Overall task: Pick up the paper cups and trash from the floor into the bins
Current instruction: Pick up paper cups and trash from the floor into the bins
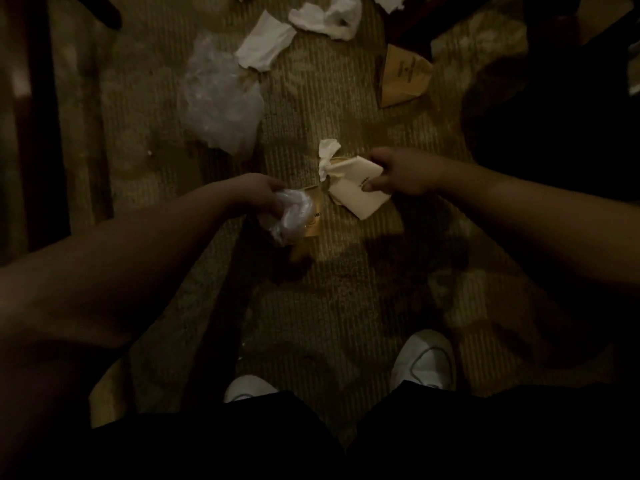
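While the right hand is pinching a flattened paper cup with tissue, and the left hand's fingers are curling round crumpled plastic, loose pieces are likely slipping back onto the floor, where further trash is lying.

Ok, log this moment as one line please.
left hand: grips crumpled clear plastic wrap | right hand: pinches flattened cream paper cup | floor: clear plastic bag, white tissues, brown paper cup
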